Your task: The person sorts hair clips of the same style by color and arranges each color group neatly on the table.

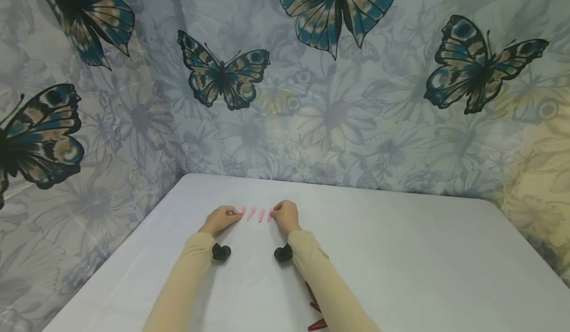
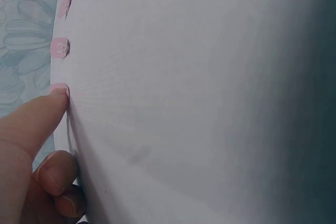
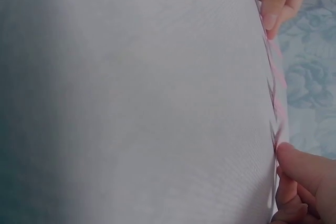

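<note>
Several pink hair clips stand in a short row on the white table. At the row's left end, my left hand (image 1: 221, 218) holds one pink hair clip (image 1: 243, 210) between thumb and fingers; the left wrist view has the thumb (image 2: 44, 116) over it. My right hand (image 1: 286, 215) pinches the pink hair clip (image 1: 269, 215) at the right end, its fingertips low on the clip in the right wrist view. Between the hands are two more, a pink hair clip (image 1: 251, 213) and another pink hair clip (image 1: 261, 215), untouched by either hand.
Dark red clips (image 1: 317, 325) lie near the front edge, partly hidden under my right forearm. The white table (image 1: 401, 253) reaches far to the right. Cloth printed with butterflies (image 1: 334, 109) hangs behind and to the left.
</note>
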Demonstrator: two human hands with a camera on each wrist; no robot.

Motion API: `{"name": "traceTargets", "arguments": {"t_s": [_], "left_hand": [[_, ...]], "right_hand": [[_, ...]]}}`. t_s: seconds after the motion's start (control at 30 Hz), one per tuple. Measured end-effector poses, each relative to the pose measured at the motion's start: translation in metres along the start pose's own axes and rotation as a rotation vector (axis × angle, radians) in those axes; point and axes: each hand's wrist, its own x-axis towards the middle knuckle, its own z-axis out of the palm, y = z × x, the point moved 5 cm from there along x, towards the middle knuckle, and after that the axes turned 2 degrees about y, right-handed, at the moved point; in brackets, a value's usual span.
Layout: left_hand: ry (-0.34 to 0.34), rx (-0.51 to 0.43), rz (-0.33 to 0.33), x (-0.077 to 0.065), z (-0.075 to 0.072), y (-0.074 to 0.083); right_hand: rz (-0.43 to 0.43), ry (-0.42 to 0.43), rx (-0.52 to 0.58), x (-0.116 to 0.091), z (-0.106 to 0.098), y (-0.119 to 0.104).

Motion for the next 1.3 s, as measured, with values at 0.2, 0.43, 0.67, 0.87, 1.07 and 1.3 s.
{"name": "traceTargets", "arguments": {"t_s": [0.2, 0.43, 0.67, 0.87, 1.07, 1.3], "left_hand": [[-0.002, -0.020, -0.009, -0.001, 0.001, 0.000], [0.010, 0.009, 0.014, 0.002, 0.001, 0.000], [0.000, -0.004, 0.051, 0.000, 0.003, -0.003], [0.012, 0.009, 0.061, -0.001, 0.006, -0.005], [0.010, 0.008, 0.072, 0.000, 0.009, -0.005], [-0.002, 0.007, 0.065, -0.001, 0.003, -0.002]], "right_hand": [[0.004, -0.010, 0.013, 0.000, 0.000, 0.001], [0.029, -0.055, 0.054, 0.008, 0.005, 0.009], [0.035, -0.108, 0.149, 0.017, 0.008, 0.031], [0.102, -0.145, 0.203, -0.010, -0.026, 0.004], [0.070, -0.188, 0.229, -0.017, -0.050, -0.008], [0.054, -0.305, 0.266, -0.031, -0.079, -0.021]]}}
